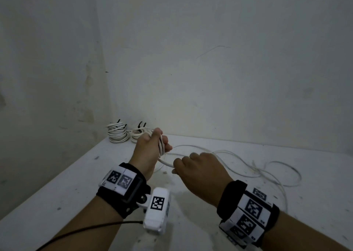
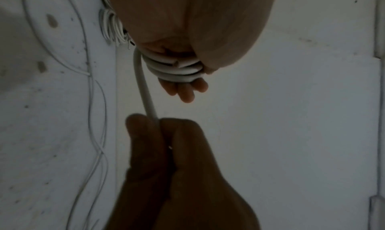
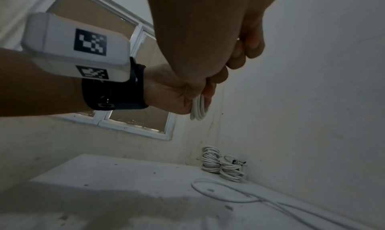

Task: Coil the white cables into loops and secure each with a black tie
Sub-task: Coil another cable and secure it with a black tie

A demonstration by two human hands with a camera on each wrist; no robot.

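Mid-coiling: left hand (image 1: 150, 149) holds thin white cable (image 1: 162, 145) looped round its fingers, right hand (image 1: 198, 166) beside it pinches the slack; next wrap needs steady tension.

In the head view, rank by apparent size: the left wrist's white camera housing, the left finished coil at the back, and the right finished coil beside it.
1. White camera housing, though nearness enlarges it.
2. Left coil.
3. Right coil, partly hidden behind the left hand, so unsure.
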